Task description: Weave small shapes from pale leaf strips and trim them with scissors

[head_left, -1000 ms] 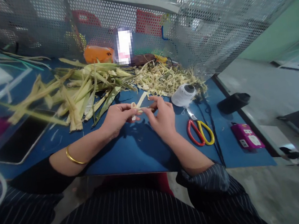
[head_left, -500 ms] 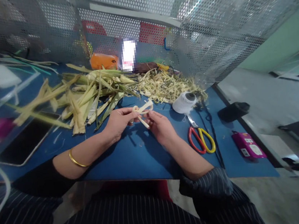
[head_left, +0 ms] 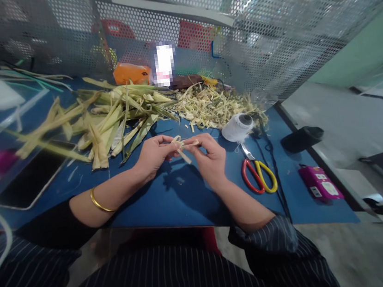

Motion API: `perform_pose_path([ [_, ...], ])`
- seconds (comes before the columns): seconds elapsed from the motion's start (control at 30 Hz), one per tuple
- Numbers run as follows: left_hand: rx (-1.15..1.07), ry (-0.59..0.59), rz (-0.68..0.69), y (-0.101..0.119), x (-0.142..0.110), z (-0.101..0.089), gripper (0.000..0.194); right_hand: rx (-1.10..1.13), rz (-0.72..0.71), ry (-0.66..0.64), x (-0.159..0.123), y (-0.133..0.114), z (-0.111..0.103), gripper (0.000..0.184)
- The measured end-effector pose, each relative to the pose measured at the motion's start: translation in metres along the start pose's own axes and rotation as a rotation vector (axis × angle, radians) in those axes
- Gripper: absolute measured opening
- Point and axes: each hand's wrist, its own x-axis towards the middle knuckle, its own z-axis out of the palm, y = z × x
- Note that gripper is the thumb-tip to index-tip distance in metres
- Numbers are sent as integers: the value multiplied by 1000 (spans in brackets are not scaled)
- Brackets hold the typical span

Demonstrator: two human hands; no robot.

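Note:
Over the middle of the blue table (head_left: 191,199), my left hand (head_left: 154,156) pinches a pale strip of husk (head_left: 184,156) that is looped at the top, with one end hanging down. My right hand (head_left: 210,156) is closed on another end of the same strip, thumb and forefinger pressed together. The exact fold between the fingertips is too small to make out. Just beyond the right hand stands a white spool of thread (head_left: 236,128). Scissors (head_left: 259,176) with one red and one yellow handle lie to the right.
A heap of long husk leaves (head_left: 114,113) lies behind my left hand, with a pile of shredded scraps (head_left: 204,107) beside it. A dark phone (head_left: 35,179) rests at left. On the right are a black cylinder (head_left: 302,139) and a purple packet (head_left: 320,182). Perforated metal (head_left: 169,20) borders the back.
My right hand has turned and shifted slightly up, its fingers now nearer the loop. The strip's upper end, which stuck out to the right, is now drawn between the right fingers.

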Motion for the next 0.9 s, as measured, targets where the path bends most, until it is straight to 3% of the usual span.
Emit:
perform_pose_path([
  [0.23,151,-28,129,2,-5,2,20,141,251,-68,3,0,-2,9],
  [0.37,161,-20,138,0,-4,1,19,4,227,-73,3,-2,-4,11],
  [0.57,154,-16,177,-2,-2,1,19,-183,213,-179,4,2,-9,13],
  [0.9,402,-23,354,-9,-3,-1,19,-254,308,-221,5,5,-8,19],
])
